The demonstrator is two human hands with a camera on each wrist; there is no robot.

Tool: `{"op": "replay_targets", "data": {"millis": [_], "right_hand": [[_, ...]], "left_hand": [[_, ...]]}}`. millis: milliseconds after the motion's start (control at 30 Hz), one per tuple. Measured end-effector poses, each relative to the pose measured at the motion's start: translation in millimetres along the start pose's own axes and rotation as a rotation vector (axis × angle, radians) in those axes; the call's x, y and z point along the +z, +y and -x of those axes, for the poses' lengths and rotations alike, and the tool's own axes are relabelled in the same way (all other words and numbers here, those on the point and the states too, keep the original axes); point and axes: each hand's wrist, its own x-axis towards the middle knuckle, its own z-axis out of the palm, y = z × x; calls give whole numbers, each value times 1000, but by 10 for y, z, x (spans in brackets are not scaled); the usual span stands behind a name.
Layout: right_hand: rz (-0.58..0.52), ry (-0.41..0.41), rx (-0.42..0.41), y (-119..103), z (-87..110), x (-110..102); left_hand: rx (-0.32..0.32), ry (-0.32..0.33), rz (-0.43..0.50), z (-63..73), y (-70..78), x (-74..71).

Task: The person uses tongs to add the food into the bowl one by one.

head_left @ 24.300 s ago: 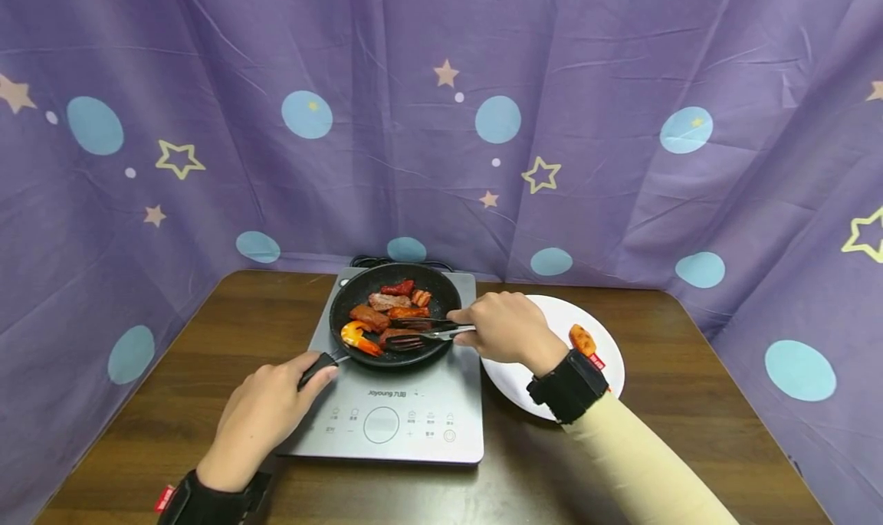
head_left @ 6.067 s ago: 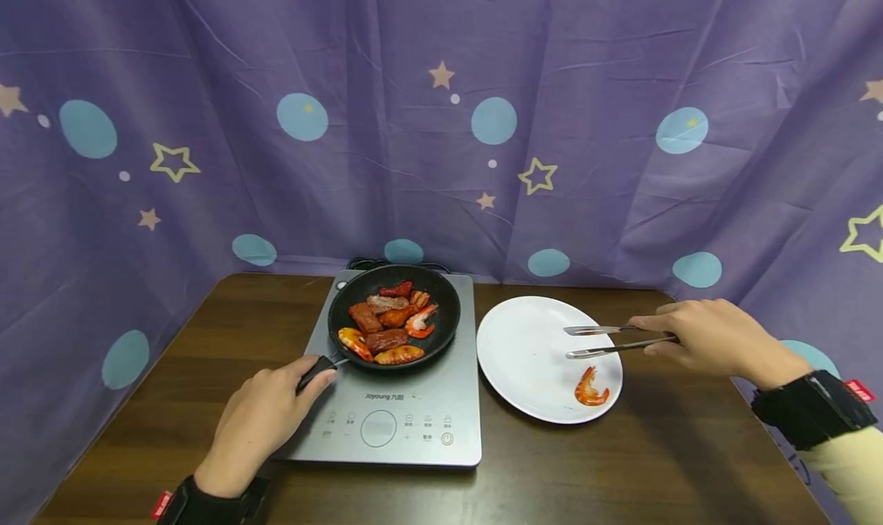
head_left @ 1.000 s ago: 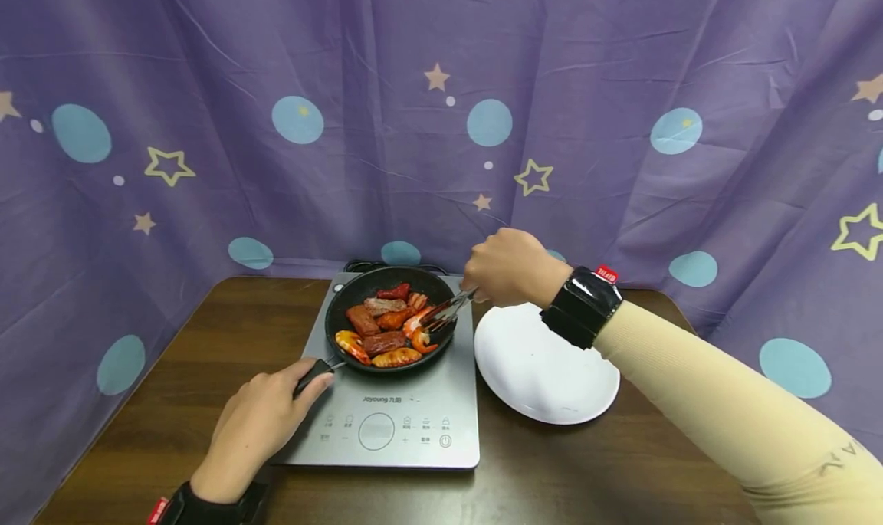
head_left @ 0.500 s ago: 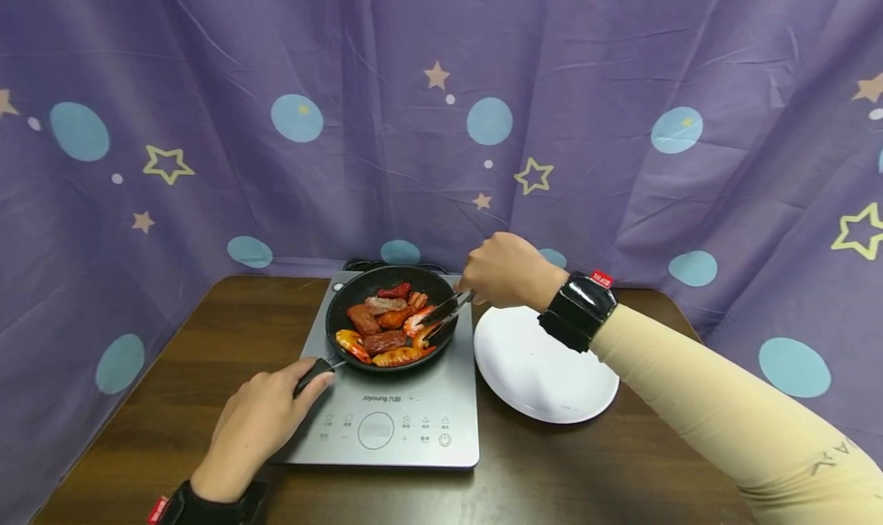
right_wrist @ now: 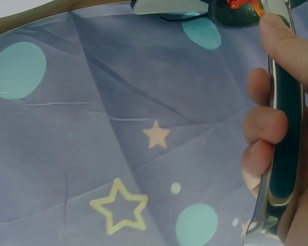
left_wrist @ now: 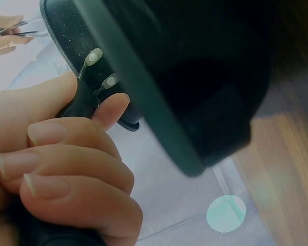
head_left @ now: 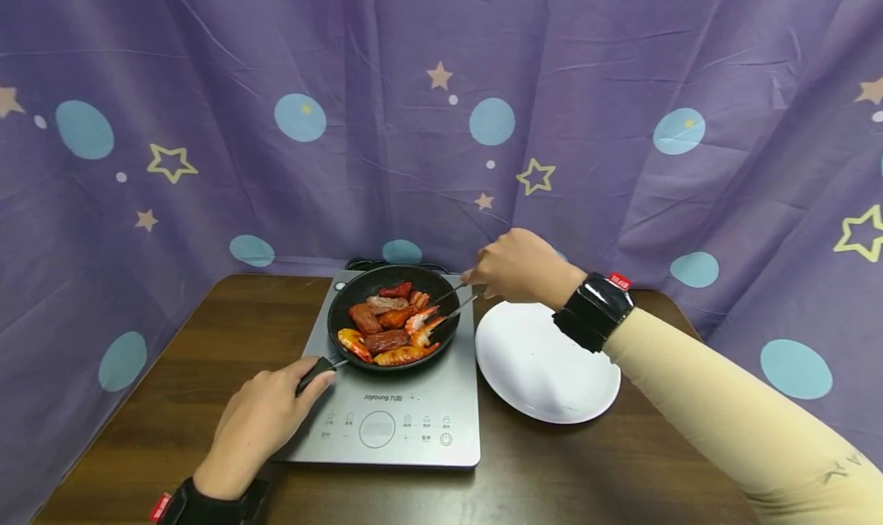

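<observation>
My left hand [head_left: 258, 414] grips the black handle [head_left: 316, 375] of a frying pan [head_left: 366, 284], which sits on an induction cooker [head_left: 447, 402]. Curled fingers around that handle also show in the left wrist view. Above the pan's right side, my right hand [head_left: 520, 268] holds metal tongs [head_left: 467, 300] with their arms spread; the right wrist view shows its dark grip [right_wrist: 287, 138]. The tongs' tips are at two shrimp [head_left: 425, 332] lying side by side. Meat pieces [head_left: 386, 342], a grilled wing [head_left: 400, 356] and another shrimp [head_left: 354, 344] lie in the pan.
A white plate [head_left: 545, 364] stands right of the cooker, partly under my right wrist. Black cable [head_left: 366, 264] lies behind the cooker. A purple patterned curtain [head_left: 586, 165] hangs behind the wooden table [head_left: 552, 471].
The wing, then a shrimp, seen on the plate earlier are now in the pan. Over the last half second the tongs have spread apart at the shrimp. My left hand stays on the handle.
</observation>
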Motion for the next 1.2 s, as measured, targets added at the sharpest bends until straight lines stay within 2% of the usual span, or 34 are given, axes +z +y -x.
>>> {"op": "replay_targets", "data": {"millis": [167, 300, 500, 733, 900, 1033, 1200], "right_hand": [[-79, 49, 56, 86, 231, -10], [-151, 75, 136, 131, 518, 50], [-265, 120, 270, 146, 1010, 298], [-362, 118, 473, 42, 1483, 559], [-372, 141, 577, -50, 1677, 727], [-379, 171, 622, -134, 1767, 835], [-436, 139, 697, -264, 1855, 952]], "left_hand": [[-4, -4, 0, -4, 0, -3], [-3, -5, 2, -7, 3, -6], [-2, -4, 4, 0, 4, 0], [-3, -10, 4, 0, 13, -6], [3, -8, 8, 3, 16, -8], [1, -4, 8, 2, 16, -6], [0, -2, 6, -4, 18, -2]]}}
